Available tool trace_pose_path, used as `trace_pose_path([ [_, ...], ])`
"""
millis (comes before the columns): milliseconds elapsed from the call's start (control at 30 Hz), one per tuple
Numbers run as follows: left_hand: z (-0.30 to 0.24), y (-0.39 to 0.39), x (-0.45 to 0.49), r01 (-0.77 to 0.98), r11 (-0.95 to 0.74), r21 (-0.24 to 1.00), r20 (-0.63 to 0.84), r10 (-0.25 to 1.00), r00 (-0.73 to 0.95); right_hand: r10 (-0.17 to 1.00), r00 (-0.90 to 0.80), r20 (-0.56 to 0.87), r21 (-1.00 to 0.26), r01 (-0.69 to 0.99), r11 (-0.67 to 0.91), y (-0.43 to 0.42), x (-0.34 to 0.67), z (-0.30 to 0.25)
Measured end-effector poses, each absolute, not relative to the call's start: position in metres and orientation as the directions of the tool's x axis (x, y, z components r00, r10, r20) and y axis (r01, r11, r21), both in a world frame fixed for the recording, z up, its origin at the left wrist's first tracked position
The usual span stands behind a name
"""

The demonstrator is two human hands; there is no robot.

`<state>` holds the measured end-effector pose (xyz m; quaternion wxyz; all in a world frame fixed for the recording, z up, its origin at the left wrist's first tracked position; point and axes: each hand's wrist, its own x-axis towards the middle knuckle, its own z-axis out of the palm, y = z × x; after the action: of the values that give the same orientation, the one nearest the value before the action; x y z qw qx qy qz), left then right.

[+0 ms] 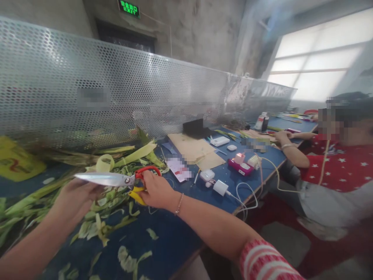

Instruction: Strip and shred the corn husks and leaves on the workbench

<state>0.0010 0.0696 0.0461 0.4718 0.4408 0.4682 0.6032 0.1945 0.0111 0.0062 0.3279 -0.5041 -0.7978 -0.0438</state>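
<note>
My right hand (157, 188) is closed round the red and yellow handles of a pair of scissors (101, 179). The silver blades lie together and point left, passing in front of my left hand (74, 200). My left fingers are bent and partly hidden by the blades; a curled pale green leaf strip (105, 162) rises from them and appears to be pinched there. Around and below both hands lie cut leaf scraps (96, 229) and long green stalks (37, 192). A broader pale leaf (135, 153) rests on the pile behind the scissors.
A perforated metal screen (116, 89) runs along the back of the blue table (163, 241). To the right are brown paper sheets (192, 147), a phone (178, 169), a white charger (220, 188) with cables and a pink power strip (240, 166). Another person (340, 163) sits farther right.
</note>
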Motion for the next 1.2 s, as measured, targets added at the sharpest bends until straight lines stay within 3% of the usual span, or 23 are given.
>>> trace_pose_path([
  [67,0.045,0.071,0.000,-0.242,-0.057,0.969,0.049,0.998,-0.039,0.791,-0.264,0.552,-0.276,0.837,0.472,0.009,0.194,0.007],
  [267,0.053,0.060,0.009,-0.365,-0.088,0.927,0.058,0.994,-0.091,0.818,-0.116,0.564,-0.404,0.824,0.396,0.006,0.200,0.012],
  [400,0.057,0.055,0.008,-0.432,-0.092,0.897,0.045,0.992,-0.118,0.792,-0.080,0.605,-0.494,0.743,0.453,0.004,0.207,0.011],
  [700,0.064,0.048,0.006,-0.528,-0.106,0.842,0.018,0.986,-0.168,0.861,-0.179,0.476,-0.254,0.909,0.330,-0.013,0.197,0.015],
  [933,0.061,0.041,0.012,-0.492,-0.142,0.859,0.080,0.986,-0.145,0.904,-0.122,0.410,-0.314,0.911,0.265,-0.014,0.189,0.010],
  [1200,0.056,0.033,0.022,-0.486,-0.112,0.867,0.090,0.994,-0.070,0.855,-0.148,0.497,-0.330,0.879,0.344,-0.012,0.190,0.003],
])
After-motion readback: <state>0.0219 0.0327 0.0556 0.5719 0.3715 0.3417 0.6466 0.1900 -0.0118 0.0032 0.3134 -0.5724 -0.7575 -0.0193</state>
